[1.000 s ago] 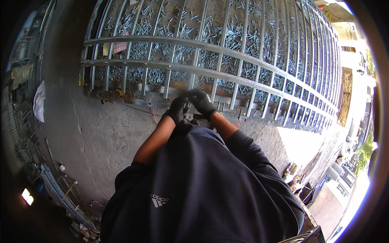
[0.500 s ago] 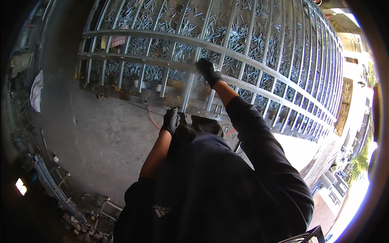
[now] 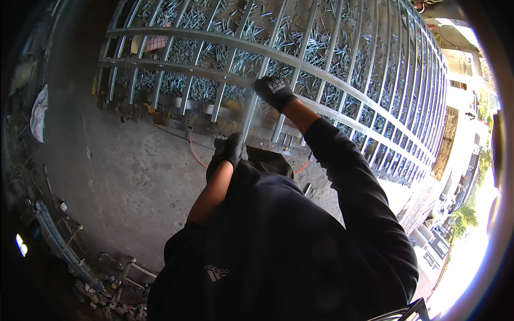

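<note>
Though half hidden behind dark hood, left hand [image 3: 227,151] in black glove, curled low by the foot of an upright bar; whether clamped on that bar or on something else, cannot tell. Bare forearm below it.

Further out, right hand [image 3: 273,91], also black-gloved, fingers wrapped tight round grille [image 3: 160,33] where an upright meets the lower cross rail. Arm stretched, dark sleeve.

Grille: directly ahead of both sets of fingers, spreading left, right and far beyond them. Grey metal, probably galvanised steel; thin square uprights in close rows, two long flat cross rails, perforated strip along near edge. Dull sheen, hard edges.

Handling, as a judgement: heavy, rigid, unwieldy from sheer span; no flex in single bars, whole frame likely to twist if lifted from one corner. Smooth coating likely slippery, so gloves useful. Best hold at rail-and-upright junctions, hands spread wide apart.

Left of left fingers: orange cable [image 3: 194,152] on rough concrete floor [image 3: 123,176]. Well left: white rag [image 3: 40,109]. Beyond fingers, through bars: scattered bright silvery bits, too small to identify.
</note>
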Demonstrator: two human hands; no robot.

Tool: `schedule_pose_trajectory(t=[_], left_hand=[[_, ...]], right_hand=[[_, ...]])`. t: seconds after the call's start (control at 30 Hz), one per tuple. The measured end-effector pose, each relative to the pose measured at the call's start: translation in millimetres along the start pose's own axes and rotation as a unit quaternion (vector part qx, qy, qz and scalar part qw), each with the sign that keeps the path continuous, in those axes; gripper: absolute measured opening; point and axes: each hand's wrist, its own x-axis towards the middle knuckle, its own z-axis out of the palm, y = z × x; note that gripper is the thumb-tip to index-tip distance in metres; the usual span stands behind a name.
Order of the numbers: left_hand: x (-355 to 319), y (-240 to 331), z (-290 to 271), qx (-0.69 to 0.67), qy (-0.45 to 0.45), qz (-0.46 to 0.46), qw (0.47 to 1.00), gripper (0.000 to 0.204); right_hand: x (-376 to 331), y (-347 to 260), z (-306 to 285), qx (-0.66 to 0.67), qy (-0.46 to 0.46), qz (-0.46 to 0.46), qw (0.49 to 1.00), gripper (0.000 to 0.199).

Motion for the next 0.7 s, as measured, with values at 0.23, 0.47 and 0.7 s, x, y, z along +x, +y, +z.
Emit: schedule_pose_trajectory(t=[0.23,0.47,0.7], left_hand=[[33.4,20.7,22.0,0.006,0.024,0.064,0.998,0.021],[50.1,9.9,12.7,0.042,0.021,0.08,0.996,0.022],[43.7,1.7,3.0,0.161,0.03,0.191,0.968,0.026]], right_hand=[[2.4,7.2,14.9,0.008,0.009,0.022,1.0,0.026],[4.8,16.4,44.4,0.051,0.072,0.052,0.995,0.032],[10.6,8.5,17.1,-0.022,0.029,-0.075,0.996,0.026]])
